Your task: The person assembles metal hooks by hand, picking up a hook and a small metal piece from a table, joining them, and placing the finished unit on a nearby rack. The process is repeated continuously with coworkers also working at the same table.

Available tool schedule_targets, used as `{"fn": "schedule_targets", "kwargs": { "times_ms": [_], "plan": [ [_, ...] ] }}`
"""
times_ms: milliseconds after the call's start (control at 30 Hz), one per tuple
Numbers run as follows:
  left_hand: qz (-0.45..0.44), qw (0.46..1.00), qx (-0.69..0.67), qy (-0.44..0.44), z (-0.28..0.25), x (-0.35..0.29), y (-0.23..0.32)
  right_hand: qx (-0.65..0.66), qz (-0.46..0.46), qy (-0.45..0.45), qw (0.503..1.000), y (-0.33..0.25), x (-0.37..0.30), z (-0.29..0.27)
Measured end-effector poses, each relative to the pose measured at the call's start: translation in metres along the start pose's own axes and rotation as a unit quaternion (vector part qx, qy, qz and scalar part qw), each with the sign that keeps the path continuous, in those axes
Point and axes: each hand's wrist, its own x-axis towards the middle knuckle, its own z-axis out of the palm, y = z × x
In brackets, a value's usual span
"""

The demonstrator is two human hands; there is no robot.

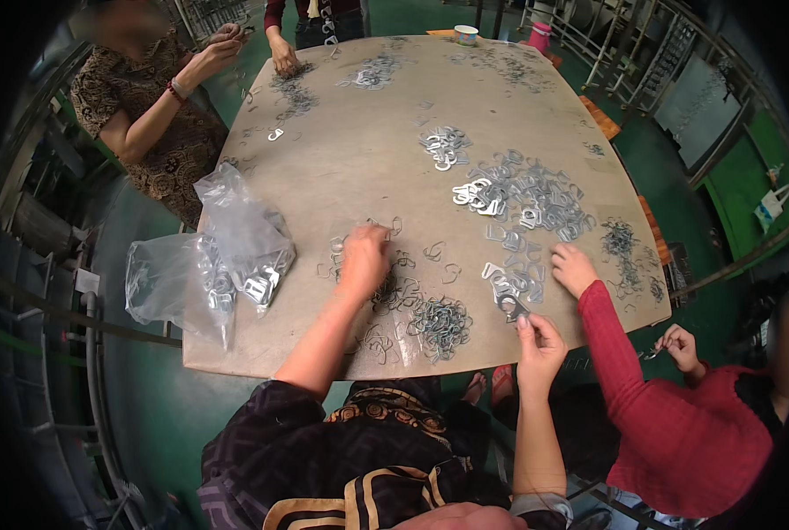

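My left hand (365,258) is over scattered wire rings (403,290) near the table's front edge. Its fingers are curled down and drawn together; whatever they may hold is hidden. Between the thumb and fingers of my right hand (540,346) is a flat, dark grey metal hook piece (512,307) with an opening in it. That piece is just in front of some shiny flat metal pieces (520,281). A denser heap of wire rings (441,327) lies between my two hands.
Clear plastic bags (244,221) of metal parts lie at the left edge. A larger heap of flat metal pieces (531,194) is at centre right. To my right, a red-sleeved co-worker's hand (573,269) reaches in. Other co-workers stand at the far left and far end.
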Motion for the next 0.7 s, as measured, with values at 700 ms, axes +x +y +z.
{"fn": "schedule_targets", "kwargs": {
  "times_ms": [700],
  "plan": [
    [0.153, 0.949, -0.261, -0.087, -0.057, 0.025, 0.031, -0.01, -0.04, 0.038, 0.998, -0.015, 0.007, -0.01]
  ]
}}
